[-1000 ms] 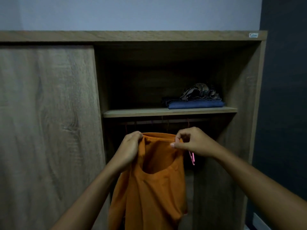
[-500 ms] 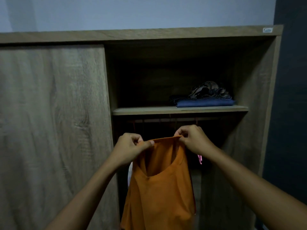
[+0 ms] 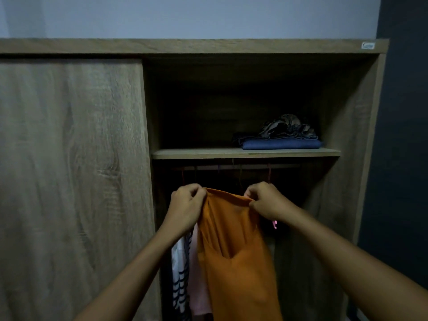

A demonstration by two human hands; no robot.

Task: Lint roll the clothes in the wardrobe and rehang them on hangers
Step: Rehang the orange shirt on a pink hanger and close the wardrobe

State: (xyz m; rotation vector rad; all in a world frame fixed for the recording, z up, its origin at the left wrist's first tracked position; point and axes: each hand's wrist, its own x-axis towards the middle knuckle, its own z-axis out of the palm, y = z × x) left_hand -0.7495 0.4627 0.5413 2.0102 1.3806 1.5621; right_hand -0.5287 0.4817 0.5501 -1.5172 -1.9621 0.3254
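Both top corners of the orange garment point(image 3: 236, 249) are pinched: left hand point(image 3: 187, 205) at 9 o'clock, right hand point(image 3: 266, 202) at 3. Its length is hung toward 6 o'clock before the wardrobe point(image 3: 185, 46); the rail point(image 3: 250, 167), at 12, is judged equally near both.

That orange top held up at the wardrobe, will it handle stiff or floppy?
Probably floppy: the orange top hangs in soft folds below the left hand and right hand. Likely light, since two pinches at its upper edge carry it.
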